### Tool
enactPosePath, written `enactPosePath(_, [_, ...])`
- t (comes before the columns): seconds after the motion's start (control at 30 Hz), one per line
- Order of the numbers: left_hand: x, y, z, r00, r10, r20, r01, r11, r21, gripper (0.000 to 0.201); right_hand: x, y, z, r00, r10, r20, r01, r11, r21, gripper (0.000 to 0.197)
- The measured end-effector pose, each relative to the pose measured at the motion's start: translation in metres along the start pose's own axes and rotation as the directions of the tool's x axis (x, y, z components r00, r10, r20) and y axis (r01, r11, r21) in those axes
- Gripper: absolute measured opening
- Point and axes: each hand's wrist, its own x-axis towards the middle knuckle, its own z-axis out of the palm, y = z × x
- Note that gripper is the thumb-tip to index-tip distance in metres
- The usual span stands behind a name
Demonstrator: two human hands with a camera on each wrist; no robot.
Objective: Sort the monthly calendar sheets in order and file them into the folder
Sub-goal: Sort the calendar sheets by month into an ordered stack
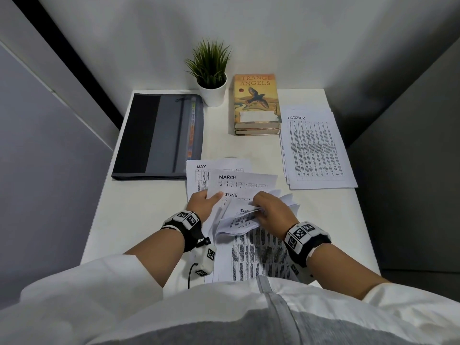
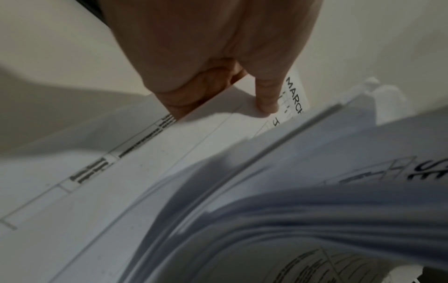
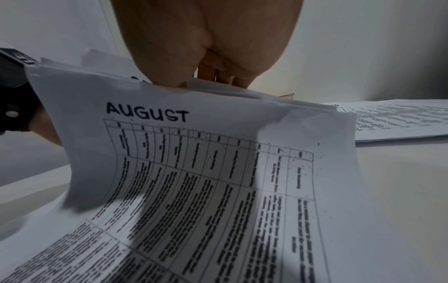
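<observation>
Fanned calendar sheets lie at the table's near middle: MAY at the back, then MARCH, JUNE and a bent sheet starting SEP. My left hand pinches the left edge of the MARCH sheet, thumb on top. My right hand grips the curled top edges of several sheets; the nearest to its wrist camera reads AUGUST. A second pile topped by OCTOBER lies at the right. The grey and black folder lies closed at the back left.
A potted plant stands at the back middle against the wall. Two stacked books lie to its right, beside the OCTOBER pile. The white table ends at walls on both sides.
</observation>
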Motion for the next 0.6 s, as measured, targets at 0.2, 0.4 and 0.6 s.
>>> enactPosePath(0.2, [-0.0031,0.0011,0.0012,0.996,-0.038,0.076,0.044,0.996,-0.078,0.01,0.0038,0.0022,0.0032,1.0,-0.001,-0.026,0.002,1.0,0.03,0.014])
enactPosePath(0.4, [-0.0053,0.0069,0.0002,0.999,0.006,-0.034,-0.008,0.999,-0.044,0.035,0.0036,0.0008,0.0025,0.999,0.04,-0.001,-0.04,0.999,0.026,0.013])
enactPosePath(0.6, [-0.0084,0.0078,-0.0015,0.996,0.041,0.085,-0.042,0.999,0.005,0.016,0.0011,0.0008,0.0047,0.999,0.009,-0.039,-0.008,0.999,0.031,0.02])
